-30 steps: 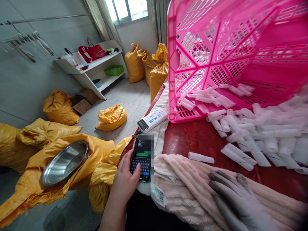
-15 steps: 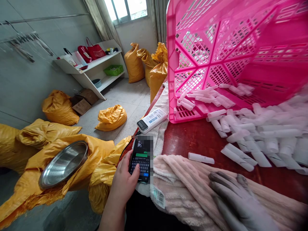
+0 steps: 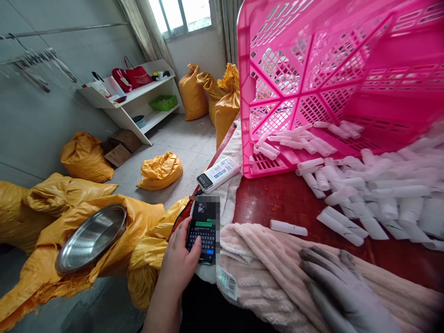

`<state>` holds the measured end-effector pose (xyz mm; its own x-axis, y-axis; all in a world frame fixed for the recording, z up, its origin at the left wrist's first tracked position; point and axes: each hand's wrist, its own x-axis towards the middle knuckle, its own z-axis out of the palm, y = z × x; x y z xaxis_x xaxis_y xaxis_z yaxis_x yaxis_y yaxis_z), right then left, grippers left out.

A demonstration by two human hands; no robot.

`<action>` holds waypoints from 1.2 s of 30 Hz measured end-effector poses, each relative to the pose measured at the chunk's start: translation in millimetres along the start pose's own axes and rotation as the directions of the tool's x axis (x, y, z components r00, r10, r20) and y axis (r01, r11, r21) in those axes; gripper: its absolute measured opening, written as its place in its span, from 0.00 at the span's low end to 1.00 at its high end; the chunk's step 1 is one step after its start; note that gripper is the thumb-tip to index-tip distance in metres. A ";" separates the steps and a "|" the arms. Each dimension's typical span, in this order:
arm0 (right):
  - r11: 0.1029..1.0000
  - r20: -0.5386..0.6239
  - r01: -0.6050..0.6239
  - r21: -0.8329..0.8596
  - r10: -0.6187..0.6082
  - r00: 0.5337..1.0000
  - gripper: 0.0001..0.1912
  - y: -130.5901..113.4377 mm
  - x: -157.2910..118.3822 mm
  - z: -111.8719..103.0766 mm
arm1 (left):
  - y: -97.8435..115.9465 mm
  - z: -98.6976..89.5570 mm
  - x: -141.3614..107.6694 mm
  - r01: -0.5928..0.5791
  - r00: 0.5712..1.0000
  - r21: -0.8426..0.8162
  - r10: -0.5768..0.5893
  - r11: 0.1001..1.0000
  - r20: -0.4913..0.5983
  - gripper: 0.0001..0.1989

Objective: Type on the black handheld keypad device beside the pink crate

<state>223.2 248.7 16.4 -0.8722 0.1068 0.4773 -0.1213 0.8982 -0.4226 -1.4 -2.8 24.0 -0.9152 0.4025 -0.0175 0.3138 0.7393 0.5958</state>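
At 8 o'clock a steel bowl (image 3: 90,238) rests on a yellow sack (image 3: 138,217). At 6 o'clock my left hand (image 3: 176,261) grips a phone (image 3: 204,238) narrowly. Typing looks like the step in hand, so the keys need my next tap; a blur hides the screen's top. My open right hand (image 3: 342,289) lies on a pink blanket (image 3: 263,273), near white rolls (image 3: 374,194) by a tipped pink crate (image 3: 312,69).

Daylight is streaming through the window (image 3: 180,14), with curtains (image 3: 138,27) hanging at its side. A white shelf unit (image 3: 138,104) is standing against the grey wall (image 3: 45,134), and 3 yellow woven sacks (image 3: 193,95) are slumping by the back wall (image 3: 196,51) on the pale floor (image 3: 183,134).
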 end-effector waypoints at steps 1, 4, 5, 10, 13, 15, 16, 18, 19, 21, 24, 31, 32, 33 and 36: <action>1.000 -0.001 0.000 -0.003 0.000 1.000 0.12 -0.1 0.0 -0.1 | -0.2 0.1 -0.1 0.000 1.000 0.005 0.000 1.000 -0.003 0.26; 1.000 -0.007 0.002 -0.004 -0.002 1.000 0.12 0.2 -0.8 -0.1 | -1.3 0.7 -0.4 -0.006 1.000 0.010 0.006 1.000 -0.011 0.26; 1.000 -0.009 0.002 -0.003 -0.002 1.000 0.12 0.5 -1.0 0.1 | -1.6 0.9 -0.5 -0.010 1.000 0.009 0.010 1.000 -0.012 0.26; 1.000 0.012 -0.011 0.011 0.011 1.000 0.13 2.7 -2.7 2.3 | -0.6 0.7 -0.4 -0.010 1.000 0.030 0.010 1.000 -0.021 0.26; 1.000 0.017 -0.016 0.015 0.016 1.000 0.13 3.4 -4.5 2.7 | 1.0 0.2 0.0 -0.001 1.000 0.024 0.001 1.000 -0.016 0.26; 1.000 0.016 -0.016 0.019 0.016 1.000 0.13 3.7 -5.4 2.8 | 1.2 0.0 0.2 -0.001 1.000 0.009 0.001 1.000 -0.013 0.26; 1.000 0.015 -0.017 0.020 0.017 1.000 0.13 3.8 -5.6 2.8 | 1.0 0.0 0.3 -0.001 1.000 0.003 0.001 1.000 -0.014 0.26; 1.000 0.014 -0.021 0.019 0.020 1.000 0.13 3.7 -5.3 2.8 | 0.1 0.2 0.4 -0.004 1.000 -0.004 0.004 1.000 -0.021 0.26; 1.000 0.013 -0.021 0.017 0.021 1.000 0.13 3.4 -4.9 2.7 | -0.5 0.4 0.4 -0.008 1.000 -0.007 0.008 1.000 -0.024 0.26; 1.000 0.008 -0.020 0.011 0.020 1.000 0.13 2.7 -3.9 2.4 | -1.2 0.6 0.4 -0.015 1.000 -0.011 0.015 1.000 -0.028 0.26; 1.000 0.001 -0.015 0.006 0.015 1.000 0.13 1.6 -2.8 1.8 | -1.0 0.8 0.4 -0.012 1.000 0.002 0.012 1.000 -0.023 0.26; 1.000 0.002 -0.004 -0.004 0.004 1.000 0.12 1.2 -2.3 0.9 | 1.1 1.4 -0.8 -0.029 0.999 0.052 0.031 0.998 -0.039 0.25; 1.000 0.002 -0.004 -0.004 0.004 1.000 0.12 1.2 -2.7 0.8 | 1.4 1.7 -1.2 -0.033 0.998 0.060 0.036 0.998 -0.046 0.25; 1.000 0.004 -0.004 -0.003 0.004 1.000 0.12 1.3 -3.2 0.7 | 1.5 1.9 -1.5 -0.036 0.998 0.067 0.040 0.997 -0.052 0.25; 1.000 0.017 -0.011 0.001 0.011 1.000 0.12 2.0 -4.3 1.0 | 1.7 2.8 -2.0 -0.041 0.997 0.086 0.046 0.995 -0.062 0.25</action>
<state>226.3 249.5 12.7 -0.8813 0.1091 0.4598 -0.1127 0.8964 -0.4287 1.6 -0.9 22.8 -0.9138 0.4017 0.0600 0.3712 0.7661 0.5247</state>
